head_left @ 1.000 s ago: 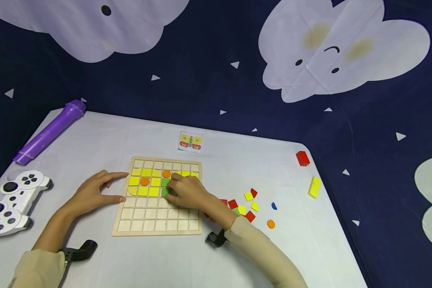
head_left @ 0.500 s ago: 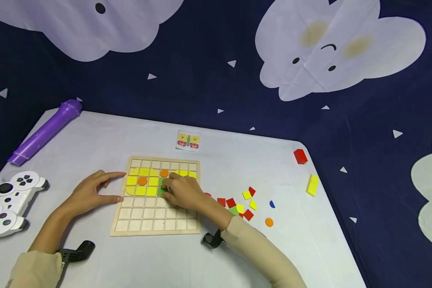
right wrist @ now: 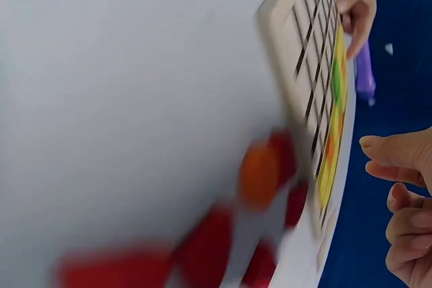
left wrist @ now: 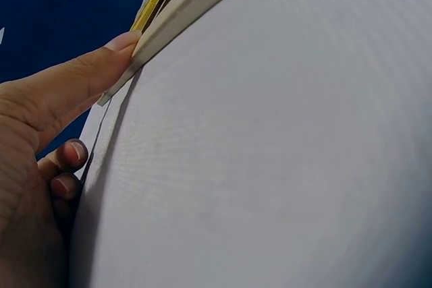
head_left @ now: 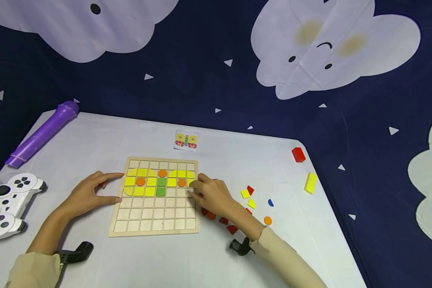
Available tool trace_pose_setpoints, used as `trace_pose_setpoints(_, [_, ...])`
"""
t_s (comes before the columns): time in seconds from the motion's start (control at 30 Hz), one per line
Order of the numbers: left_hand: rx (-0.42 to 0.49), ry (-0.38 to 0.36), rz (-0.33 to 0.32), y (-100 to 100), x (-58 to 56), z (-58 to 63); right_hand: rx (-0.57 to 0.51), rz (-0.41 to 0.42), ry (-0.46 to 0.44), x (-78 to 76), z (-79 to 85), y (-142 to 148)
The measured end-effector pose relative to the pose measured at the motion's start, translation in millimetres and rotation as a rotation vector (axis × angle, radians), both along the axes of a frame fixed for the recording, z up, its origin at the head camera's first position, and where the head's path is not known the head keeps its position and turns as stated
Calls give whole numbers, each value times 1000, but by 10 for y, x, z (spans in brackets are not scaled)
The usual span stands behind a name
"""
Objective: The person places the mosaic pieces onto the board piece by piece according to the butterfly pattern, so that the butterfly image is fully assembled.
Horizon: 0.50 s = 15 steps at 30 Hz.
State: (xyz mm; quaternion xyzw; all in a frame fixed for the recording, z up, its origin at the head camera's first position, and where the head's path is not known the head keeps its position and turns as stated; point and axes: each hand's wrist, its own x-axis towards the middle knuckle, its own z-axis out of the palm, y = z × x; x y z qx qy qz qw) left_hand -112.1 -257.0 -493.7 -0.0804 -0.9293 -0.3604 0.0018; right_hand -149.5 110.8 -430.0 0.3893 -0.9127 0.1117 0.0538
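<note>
A wooden grid board [head_left: 151, 225] lies on the table with yellow tiles, orange discs and two green squares [head_left: 161, 187] set in its cells. My left hand [head_left: 87, 193] rests at the board's left edge, thumb and index finger spread apart and touching the frame. In the left wrist view a fingertip [left wrist: 126, 40] presses on the rim. Over the board's right edge hovers my right hand [head_left: 216, 196]. The right wrist view shows its thumb and index finger slightly apart, nothing between them, and the other fingers loosely curled.
Loose tiles, among them a blue half disc [head_left: 271, 203] and an orange disc [head_left: 268, 220], lie right of the board. Behind it is a butterfly pattern card [head_left: 186, 141]. A white game controller [head_left: 14, 206] and purple tube [head_left: 43, 134] lie left; red [head_left: 298, 155] and yellow blocks [head_left: 310, 183] far right.
My right hand has moved right, from the middle columns to the board's right edge, uncovering the green squares and an orange disc. My left hand stays at the left edge.
</note>
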Motion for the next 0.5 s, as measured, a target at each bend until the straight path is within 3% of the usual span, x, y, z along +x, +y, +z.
trace_pose_setpoints(0.23, [-5, 2, 3, -14, 8, 1, -1, -107, -22, 76, -22, 594])
trace_pose_setpoints(0.5, [-1, 7, -2, 2, 0, 2, -28, -186, 16, 216, -100, 1113])
